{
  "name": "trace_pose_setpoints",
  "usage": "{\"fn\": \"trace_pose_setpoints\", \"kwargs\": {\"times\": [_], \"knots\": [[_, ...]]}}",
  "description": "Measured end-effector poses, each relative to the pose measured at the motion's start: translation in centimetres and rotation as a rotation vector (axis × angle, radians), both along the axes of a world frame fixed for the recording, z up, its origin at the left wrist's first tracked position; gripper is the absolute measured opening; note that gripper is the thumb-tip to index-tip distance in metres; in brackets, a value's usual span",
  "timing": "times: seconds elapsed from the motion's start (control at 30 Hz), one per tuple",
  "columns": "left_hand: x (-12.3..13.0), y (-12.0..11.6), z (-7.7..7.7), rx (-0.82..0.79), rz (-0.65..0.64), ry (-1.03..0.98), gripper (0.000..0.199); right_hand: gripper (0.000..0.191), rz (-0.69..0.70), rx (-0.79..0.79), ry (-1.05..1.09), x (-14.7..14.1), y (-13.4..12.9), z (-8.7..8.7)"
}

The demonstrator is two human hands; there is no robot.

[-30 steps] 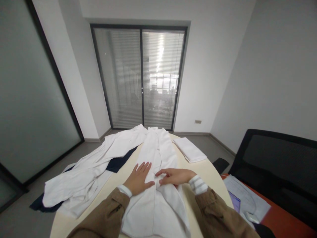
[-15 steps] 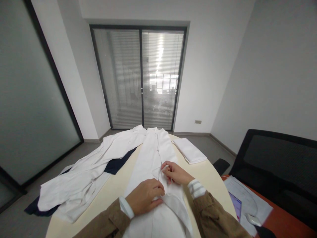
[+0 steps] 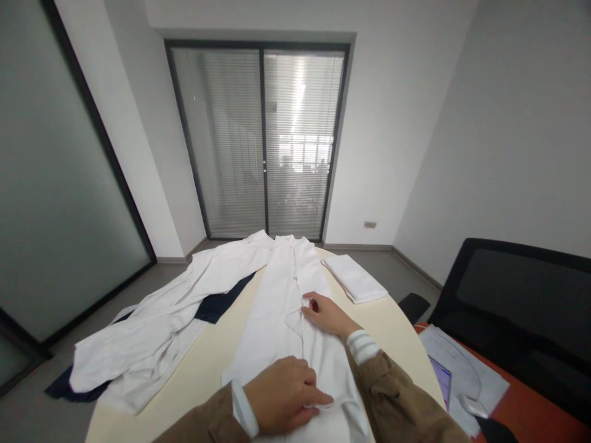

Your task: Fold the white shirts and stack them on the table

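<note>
A long white coat (image 3: 277, 326) lies lengthwise on the round cream table (image 3: 207, 375), with its collar at the far side. My left hand (image 3: 281, 397) sits low on the coat, its fingers closed on a loose white flap of the front edge. Higher up, my right hand (image 3: 325, 314) pinches the coat's front edge, where a small triangular fold stands. A second white garment with navy lining (image 3: 138, 338) spreads over the table's left side and hangs off it. A folded white cloth (image 3: 354, 278) lies at the far right, beyond my right hand.
A black mesh chair back (image 3: 512, 295) stands at right, beside a red-orange desk (image 3: 521, 400) holding papers (image 3: 466, 369) and a tablet (image 3: 440, 380). Blinded glass doors (image 3: 263, 141) fill the far wall, with a frosted glass wall (image 3: 60, 172) at left.
My left hand has slid toward me down the coat, taking the flap along. My right hand has moved slightly farther away along the front edge. The other garments stay put.
</note>
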State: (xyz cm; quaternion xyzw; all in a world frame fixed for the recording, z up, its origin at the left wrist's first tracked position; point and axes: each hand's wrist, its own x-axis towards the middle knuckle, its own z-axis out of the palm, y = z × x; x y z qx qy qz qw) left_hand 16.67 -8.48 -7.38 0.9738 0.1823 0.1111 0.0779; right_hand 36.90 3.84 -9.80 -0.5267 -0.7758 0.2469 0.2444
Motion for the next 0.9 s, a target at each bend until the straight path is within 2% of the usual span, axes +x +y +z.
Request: {"fn": "trace_pose_setpoints", "kwargs": {"times": [0.13,0.27,0.33,0.43,0.53,0.73,0.8,0.9], "knots": [[-0.1,-0.1,0.6,0.08,-0.02,-0.168,0.024,0.037,0.008,-0.002,0.073,0.4,0.5,-0.5],[-0.6,0.2,1.1,0.1,0.123,-0.343,0.018,0.034,0.004,0.02,0.115,0.5,0.5,-0.9],[-0.7,0.3,1.1,0.068,0.114,-0.31,0.018,0.035,0.0,0.029,0.107,0.5,0.4,-0.8],[-0.3,0.3,1.0,0.029,-0.012,-0.146,0.022,0.036,0.0,0.038,0.064,0.4,0.2,-0.6],[0.2,0.0,0.5,0.044,-0.079,-0.022,0.028,0.039,-0.047,0.032,0.017,0.1,0.0,-0.1],[0.9,-0.2,-0.7,0.031,-0.133,-0.013,0.014,0.053,-0.232,0.024,-0.231,-2.1,0.5,1.3],[1.0,-0.1,-1.1,0.015,-0.152,0.0,0.011,0.049,-0.276,0.033,-0.349,-3.0,0.8,1.4],[1.1,0.2,-1.4,0.016,-0.163,0.004,0.01,0.032,-0.339,-0.008,-0.44,-3.5,1.5,1.5]]}}
